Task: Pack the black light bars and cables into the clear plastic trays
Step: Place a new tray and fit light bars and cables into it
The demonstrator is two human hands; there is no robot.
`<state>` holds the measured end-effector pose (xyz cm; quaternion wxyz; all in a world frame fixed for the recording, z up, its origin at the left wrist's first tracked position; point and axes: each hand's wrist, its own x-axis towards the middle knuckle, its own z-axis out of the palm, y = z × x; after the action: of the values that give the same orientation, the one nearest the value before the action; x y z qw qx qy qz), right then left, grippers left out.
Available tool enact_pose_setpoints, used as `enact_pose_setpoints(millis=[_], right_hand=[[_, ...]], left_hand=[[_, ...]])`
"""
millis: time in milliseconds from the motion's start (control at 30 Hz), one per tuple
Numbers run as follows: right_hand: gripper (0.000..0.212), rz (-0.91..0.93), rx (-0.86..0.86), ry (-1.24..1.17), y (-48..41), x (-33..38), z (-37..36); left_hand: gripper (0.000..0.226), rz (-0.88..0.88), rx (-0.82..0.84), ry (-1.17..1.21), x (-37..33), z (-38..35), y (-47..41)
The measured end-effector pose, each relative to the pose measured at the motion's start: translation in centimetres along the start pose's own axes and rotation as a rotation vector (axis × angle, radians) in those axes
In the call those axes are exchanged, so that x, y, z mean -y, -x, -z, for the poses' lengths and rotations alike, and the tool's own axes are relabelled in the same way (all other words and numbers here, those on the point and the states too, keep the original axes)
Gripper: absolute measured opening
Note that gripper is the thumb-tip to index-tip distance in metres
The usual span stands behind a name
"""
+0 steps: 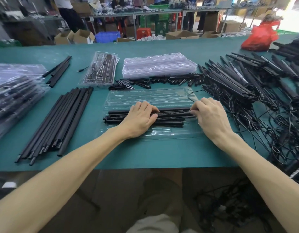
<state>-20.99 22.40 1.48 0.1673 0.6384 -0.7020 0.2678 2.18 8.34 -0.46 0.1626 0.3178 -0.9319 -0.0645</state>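
An open clear plastic tray (150,98) lies on the green table in front of me, its lid half folded back. Several black bars (172,117) lie side by side in its near half. My left hand (138,118) rests on the bars' left part, fingers curled over the top one. My right hand (211,115) pinches the right end of a light bar (175,112) with thumb and fingers. A thin black cable (194,93) runs from that end toward the heap at the right.
A stack of empty clear trays (159,64) and one filled tray (101,69) sit farther back. Black rods (61,121) lie at left, short black spikes (162,80) in the middle, light bars with tangled cables (263,91) at right, bagged packs (14,91) far left.
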Motion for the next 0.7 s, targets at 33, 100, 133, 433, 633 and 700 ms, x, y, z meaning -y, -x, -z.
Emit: enact_pose_setpoints(millis=[33,100,133,433,633,700], right_hand=[[0.005,0.012,-0.005,0.006,-0.1,0.0,0.2],[0.003,0.027,0.005,0.021,-0.5,-0.2,0.6],[0.003,0.026,0.028,0.028,-0.7,-0.3,0.7],[0.015,-0.024,0.171,0.08,-0.7,-1.6,0.6],[0.018,-0.152,0.212,0.103,0.6,-4.1,1.5],[0.023,-0.156,0.227,0.097,0.9,-4.4,1.9]], left_hand=[[0.036,-0.002,-0.002,0.004,0.0,0.0,0.0],[0.039,-0.006,-0.001,0.011,0.1,0.1,0.0],[0.04,-0.006,0.0,0.013,0.1,0.1,0.0],[0.032,0.017,-0.034,0.089,0.2,0.0,0.1],[0.029,0.01,-0.022,0.078,0.6,0.1,-0.2],[0.029,0.009,-0.021,0.077,0.6,0.1,-0.2]])
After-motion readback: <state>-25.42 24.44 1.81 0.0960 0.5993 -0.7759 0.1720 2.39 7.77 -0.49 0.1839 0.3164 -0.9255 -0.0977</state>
